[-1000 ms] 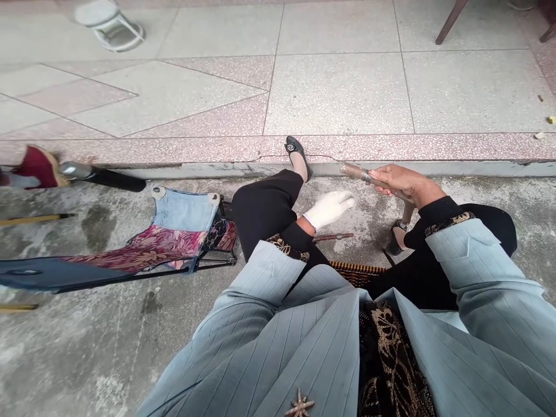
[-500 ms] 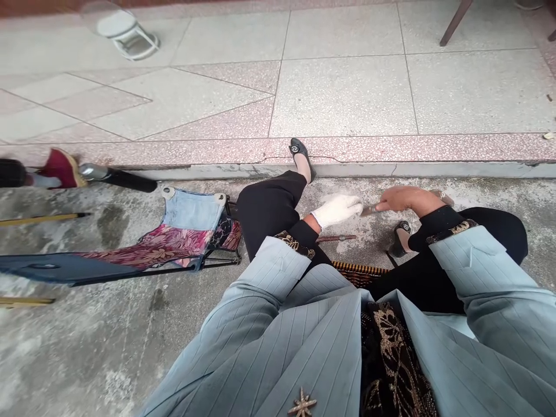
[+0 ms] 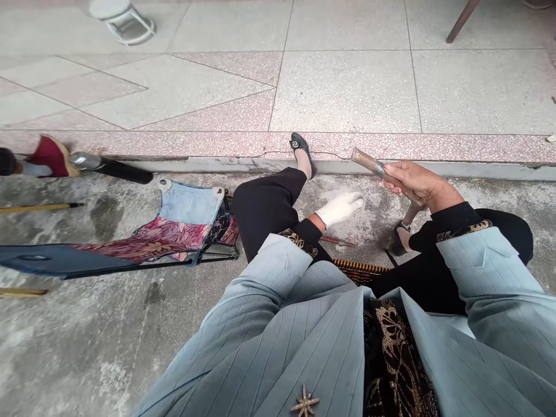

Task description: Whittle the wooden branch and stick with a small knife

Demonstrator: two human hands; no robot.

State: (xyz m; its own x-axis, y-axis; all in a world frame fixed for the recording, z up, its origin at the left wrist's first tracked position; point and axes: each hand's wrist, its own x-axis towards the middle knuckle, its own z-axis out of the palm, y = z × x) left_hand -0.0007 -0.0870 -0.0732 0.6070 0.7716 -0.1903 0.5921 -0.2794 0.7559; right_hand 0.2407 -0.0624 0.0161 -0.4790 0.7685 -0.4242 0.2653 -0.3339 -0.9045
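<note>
My right hand (image 3: 408, 176) is wrapped round a wooden stick (image 3: 367, 160) with a band of wire wound about it. The stick slants up to the left, its far end over the step edge, and a second wooden piece angles down below my palm. In a white glove, my left hand (image 3: 341, 209) is held low between my knees, its fingers curled together. Whatever may be pinched in its fingertips is too small to make out. Just below the glove a thin reddish rod (image 3: 337, 241) is partly hidden by my sleeve.
Woven wickerwork (image 3: 360, 271) shows between my thighs. To the left stands a folding chair (image 3: 191, 205) with patterned fabric. Beyond it are another person's red shoe (image 3: 51, 156) and a dark cylinder (image 3: 117, 168). A raised tiled step (image 3: 343, 92) runs ahead, bearing a white stool (image 3: 130, 23).
My right hand has raised and turned the wooden stick, so its end swung up and away from the glove. My left hand stays nearly in place.
</note>
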